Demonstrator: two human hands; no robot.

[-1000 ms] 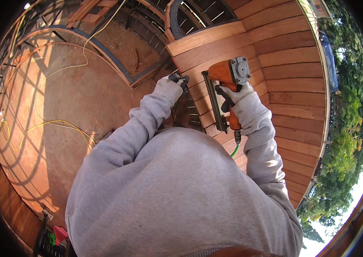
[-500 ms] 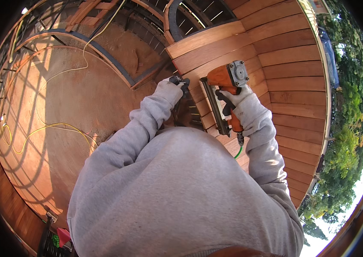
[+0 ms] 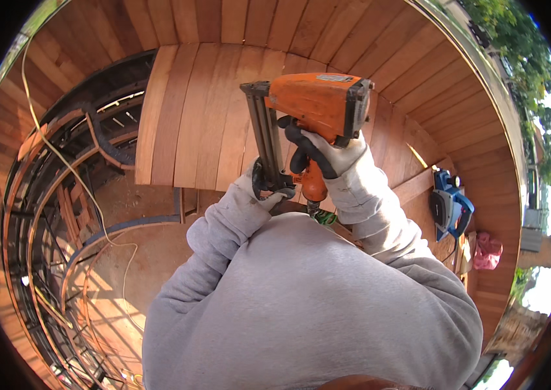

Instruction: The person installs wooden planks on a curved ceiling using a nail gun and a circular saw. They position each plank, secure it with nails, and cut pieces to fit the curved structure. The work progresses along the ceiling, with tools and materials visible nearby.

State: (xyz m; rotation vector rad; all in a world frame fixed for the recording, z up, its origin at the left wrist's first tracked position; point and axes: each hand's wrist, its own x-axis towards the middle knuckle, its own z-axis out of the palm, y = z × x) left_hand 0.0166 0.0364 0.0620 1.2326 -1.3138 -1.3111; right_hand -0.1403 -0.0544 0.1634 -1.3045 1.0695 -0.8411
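My right hand (image 3: 325,151), in a white and black glove, is closed round the grip of an orange nail gun (image 3: 311,94) with a long metal magazine (image 3: 263,123) and a hose fitting below. My left hand (image 3: 265,185), also gloved, is closed on the lower end of that magazine, its fingers partly behind it. The tool is held up in front of my grey-sleeved body, over a section of fitted wooden planks (image 3: 191,110).
Curved plank walling (image 3: 93,32) rings the view. A dark curved frame (image 3: 103,140) and a pale cord (image 3: 74,172) lie on the left, over a dusty floor (image 3: 145,266). At the right are a blue power tool (image 3: 447,205) and a pink bag (image 3: 485,250); trees show beyond.
The view has swung right, bringing the blue tool into sight. The nail gun is raised and angled differently, and my left hand has come across from beside it onto its magazine.
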